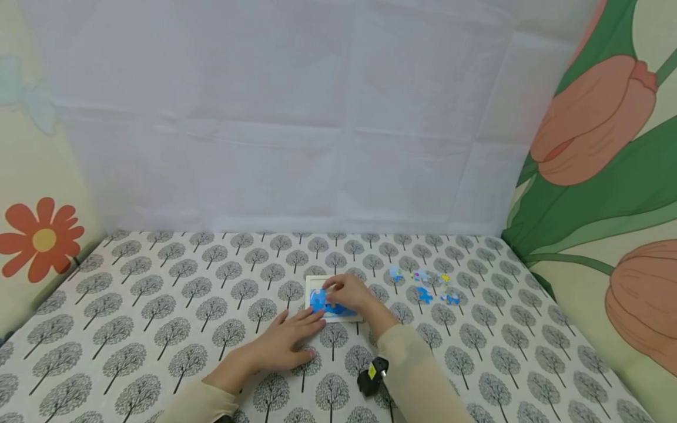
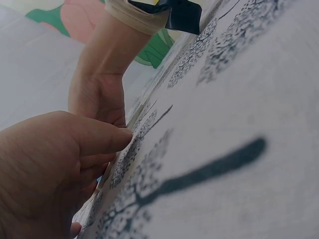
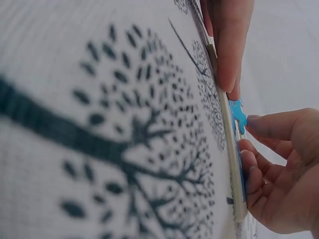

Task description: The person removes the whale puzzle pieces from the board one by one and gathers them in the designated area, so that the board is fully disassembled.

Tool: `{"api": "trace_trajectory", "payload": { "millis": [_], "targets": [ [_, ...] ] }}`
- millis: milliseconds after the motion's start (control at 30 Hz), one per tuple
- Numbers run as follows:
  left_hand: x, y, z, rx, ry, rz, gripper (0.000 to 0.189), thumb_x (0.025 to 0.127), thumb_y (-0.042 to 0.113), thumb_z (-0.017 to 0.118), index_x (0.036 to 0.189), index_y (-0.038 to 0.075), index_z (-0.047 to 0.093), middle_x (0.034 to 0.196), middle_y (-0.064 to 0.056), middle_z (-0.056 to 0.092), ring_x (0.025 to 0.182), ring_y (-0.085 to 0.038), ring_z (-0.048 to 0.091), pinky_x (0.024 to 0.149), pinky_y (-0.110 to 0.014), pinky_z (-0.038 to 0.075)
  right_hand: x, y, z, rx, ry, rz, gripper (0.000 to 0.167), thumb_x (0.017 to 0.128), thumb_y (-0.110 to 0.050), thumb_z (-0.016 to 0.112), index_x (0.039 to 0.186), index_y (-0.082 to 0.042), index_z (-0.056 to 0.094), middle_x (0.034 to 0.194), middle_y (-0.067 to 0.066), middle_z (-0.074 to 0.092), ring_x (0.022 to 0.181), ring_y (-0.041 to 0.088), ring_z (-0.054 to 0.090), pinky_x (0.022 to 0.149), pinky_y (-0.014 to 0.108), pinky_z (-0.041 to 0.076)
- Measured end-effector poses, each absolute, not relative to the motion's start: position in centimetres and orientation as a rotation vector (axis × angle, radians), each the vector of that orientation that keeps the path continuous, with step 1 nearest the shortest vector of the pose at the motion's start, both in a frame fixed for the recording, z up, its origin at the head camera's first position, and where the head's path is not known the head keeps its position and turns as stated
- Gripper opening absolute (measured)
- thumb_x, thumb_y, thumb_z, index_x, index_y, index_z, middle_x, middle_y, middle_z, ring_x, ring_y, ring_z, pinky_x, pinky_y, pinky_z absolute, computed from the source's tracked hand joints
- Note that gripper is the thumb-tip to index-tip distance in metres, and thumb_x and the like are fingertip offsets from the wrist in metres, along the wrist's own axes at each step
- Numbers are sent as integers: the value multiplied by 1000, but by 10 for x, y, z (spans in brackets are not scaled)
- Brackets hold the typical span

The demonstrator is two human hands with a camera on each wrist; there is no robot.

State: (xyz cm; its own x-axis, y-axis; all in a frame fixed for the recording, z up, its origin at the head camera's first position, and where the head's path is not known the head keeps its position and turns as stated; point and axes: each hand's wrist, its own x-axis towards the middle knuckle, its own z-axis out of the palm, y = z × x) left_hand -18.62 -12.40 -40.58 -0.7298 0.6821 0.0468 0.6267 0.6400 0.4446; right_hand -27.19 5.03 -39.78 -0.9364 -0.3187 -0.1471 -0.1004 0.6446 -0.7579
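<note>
A small white tray (image 1: 349,319) lies on the cloth, with blue puzzle pieces (image 1: 338,309) along its front part. My right hand (image 1: 347,292) is over the tray and pinches a blue puzzle piece (image 1: 318,299) near the left side. In the right wrist view this puzzle piece (image 3: 239,115) stands tilted above the tray rim, with the thumb on its edge. My left hand (image 1: 288,339) lies with fingers extended, fingertips at the tray's front left corner. The left wrist view shows the left hand (image 2: 55,164) close up, hiding most of the tray.
Several loose puzzle pieces (image 1: 424,295) lie on the cloth right of the tray, blue, yellow and pale ones among them. The tree-patterned cloth (image 1: 174,329) covers the table. A white curtain (image 1: 264,117) hangs behind it. A black wrist device (image 1: 372,376) is by the right sleeve.
</note>
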Motion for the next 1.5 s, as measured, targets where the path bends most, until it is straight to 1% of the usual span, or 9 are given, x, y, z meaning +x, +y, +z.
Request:
{"api": "trace_trajectory", "payload": {
  "millis": [167,400,567,700,800,1133,1367,1500],
  "targets": [
    [-186,-124,-406,1090,2724,672,55,83,31,53,130,5,39,137,-9,29,125,-30,18,92,-61,8,-270,50,-399,-355,2582,-1259,14,80,-11,60,93,-13,64,83,0,55,70,15,50,58,29,42],
    [-186,-124,-407,1090,2732,670,55,83,31,53,130,5,40,136,-9,30,125,-30,19,92,-60,8,-270,51,-402,-371,2478,-1425,16,81,-4,57,96,-5,62,77,3,57,59,15,53,49,26,43],
    [-186,-124,-406,1081,2729,675,55,83,31,53,130,5,40,137,-9,29,125,-30,18,92,-60,8,-272,52,-406,-354,2479,-1432,20,81,-6,58,100,-6,64,74,2,58,56,12,52,49,24,42],
    [-185,-124,-406,1074,2725,678,55,84,32,53,130,5,39,137,-9,28,126,-30,17,93,-60,7,-273,52,-408,-331,2462,-1443,19,81,-7,60,98,-8,66,68,2,57,54,11,50,47,23,40],
    [-185,-124,-406,1073,2724,678,55,84,32,53,130,5,39,137,-10,29,126,-30,17,92,-60,7,-274,52,-409,-313,2447,-1455,19,80,-8,60,98,-9,66,68,2,57,54,12,48,47,23,39],
    [-186,-123,-407,1079,2735,666,55,83,32,53,130,5,40,136,-10,29,125,-30,18,92,-60,8,-276,52,-408,-248,2389,-1505,21,80,-8,61,100,-9,66,67,2,56,53,12,46,46,22,37],
    [-186,-123,-408,1080,2742,669,55,83,32,53,130,5,40,137,-9,29,126,-29,18,92,-60,8,-277,55,-409,-268,2340,-1526,24,81,-8,59,105,-10,64,71,2,58,55,12,47,47,22,38],
    [-186,-123,-408,1079,2746,670,55,83,32,54,130,5,40,136,-10,29,126,-30,18,92,-61,8,-279,57,-409,-283,2313,-1553,24,82,-9,59,106,-10,63,71,2,58,54,11,46,46,21,35]
  ]
}}
